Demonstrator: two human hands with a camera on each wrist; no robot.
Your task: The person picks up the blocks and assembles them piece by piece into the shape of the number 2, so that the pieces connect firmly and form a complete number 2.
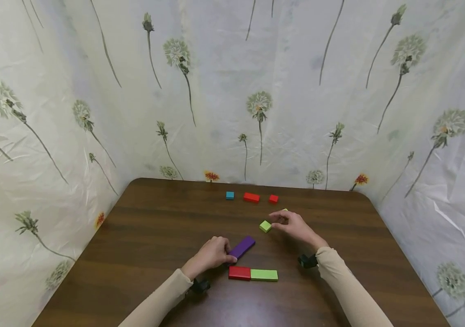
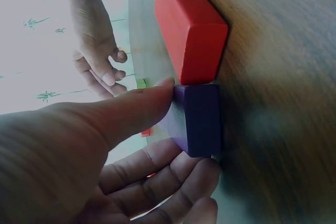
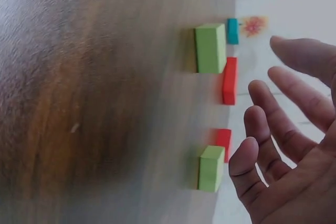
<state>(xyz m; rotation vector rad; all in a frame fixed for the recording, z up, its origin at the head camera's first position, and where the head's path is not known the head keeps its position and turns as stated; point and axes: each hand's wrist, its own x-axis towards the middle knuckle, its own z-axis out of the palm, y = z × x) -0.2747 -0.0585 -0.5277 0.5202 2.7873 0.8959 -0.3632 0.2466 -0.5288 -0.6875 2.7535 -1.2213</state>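
My left hand (image 1: 211,253) pinches the near end of a long purple block (image 1: 243,247) between thumb and fingers; the block lies slanted on the table. In the left wrist view, the purple block (image 2: 203,121) stands close against a red block (image 2: 194,35). My right hand (image 1: 295,228) hovers with spread, slightly bent fingers beside a small green block (image 1: 265,226), holding nothing. Behind its fingers a second green block (image 1: 285,210) is mostly hidden in the head view. Both green blocks show in the right wrist view, apart from the fingers.
A red block (image 1: 239,273) and a longer green block (image 1: 264,275) lie end to end near the front of the brown table (image 1: 154,227). Along the back sit a blue block (image 1: 230,195), a red block (image 1: 251,197) and a small red block (image 1: 273,199). Flowered curtains (image 1: 216,91) surround the table.
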